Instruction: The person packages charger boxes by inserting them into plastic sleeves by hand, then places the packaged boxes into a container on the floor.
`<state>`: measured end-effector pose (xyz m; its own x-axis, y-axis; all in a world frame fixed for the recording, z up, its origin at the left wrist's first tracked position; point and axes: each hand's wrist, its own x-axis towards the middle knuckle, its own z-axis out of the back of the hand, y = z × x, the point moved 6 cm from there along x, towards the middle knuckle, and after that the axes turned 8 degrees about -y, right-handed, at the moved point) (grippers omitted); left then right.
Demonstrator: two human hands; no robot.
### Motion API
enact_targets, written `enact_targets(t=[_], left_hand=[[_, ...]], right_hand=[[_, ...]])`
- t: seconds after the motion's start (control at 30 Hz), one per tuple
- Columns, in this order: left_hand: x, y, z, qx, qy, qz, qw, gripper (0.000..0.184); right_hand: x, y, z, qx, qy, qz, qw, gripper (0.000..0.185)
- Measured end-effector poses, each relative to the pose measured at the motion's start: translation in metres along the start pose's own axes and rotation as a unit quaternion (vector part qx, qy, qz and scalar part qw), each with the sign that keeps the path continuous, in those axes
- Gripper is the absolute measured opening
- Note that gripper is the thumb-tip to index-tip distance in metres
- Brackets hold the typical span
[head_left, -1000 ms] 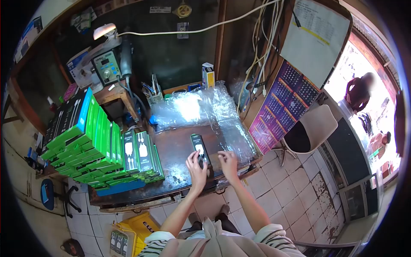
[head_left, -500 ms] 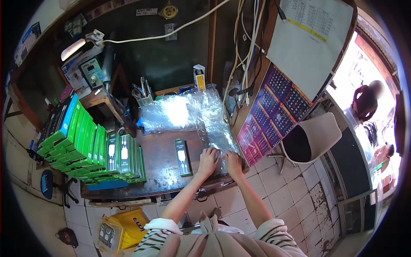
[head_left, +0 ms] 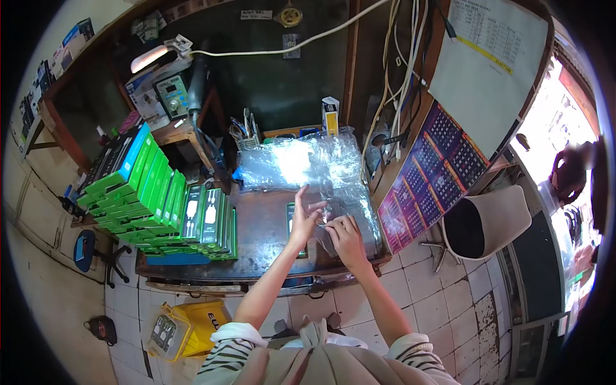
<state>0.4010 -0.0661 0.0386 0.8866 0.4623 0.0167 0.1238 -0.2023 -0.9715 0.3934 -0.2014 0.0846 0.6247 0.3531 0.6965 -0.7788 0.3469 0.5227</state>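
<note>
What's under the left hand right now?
A slim black box with green edges lies on the desk, partly behind the left hand in this view. The hand and wrist cover much of its face; whether they touch it, I can't tell.

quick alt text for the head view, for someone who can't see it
A person's left hand and right hand close together over a dark desk, the left partly hiding a narrow box. Crinkled clear plastic lies beyond; stacked green boxes stand at left.

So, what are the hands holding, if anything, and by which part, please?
The left hand looks open; the right hand looks pinched, but whether on anything cannot be told.
</note>
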Motion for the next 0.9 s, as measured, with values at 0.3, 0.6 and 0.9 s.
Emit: enact_targets(t=[0.3,0.6,0.9], left_hand=[[-0.020,-0.015,0.092,-0.134,-0.115,-0.063,0.982,0.068],[-0.034,0.003,0.146,-0.186,-0.185,-0.046,0.964,0.067],[-0.087,-0.013,0.169,0.256,-0.349,-0.161,0.887,0.075]], right_hand=[[-0.043,-0.010,-0.047,0.047,-0.056,-0.182,0.981,0.041],[-0.096,-0.015,-0.108,0.356,-0.040,-0.496,0.791,0.025],[-0.067,0.005,-0.120,0.411,-0.076,-0.458,0.785,0.011]])
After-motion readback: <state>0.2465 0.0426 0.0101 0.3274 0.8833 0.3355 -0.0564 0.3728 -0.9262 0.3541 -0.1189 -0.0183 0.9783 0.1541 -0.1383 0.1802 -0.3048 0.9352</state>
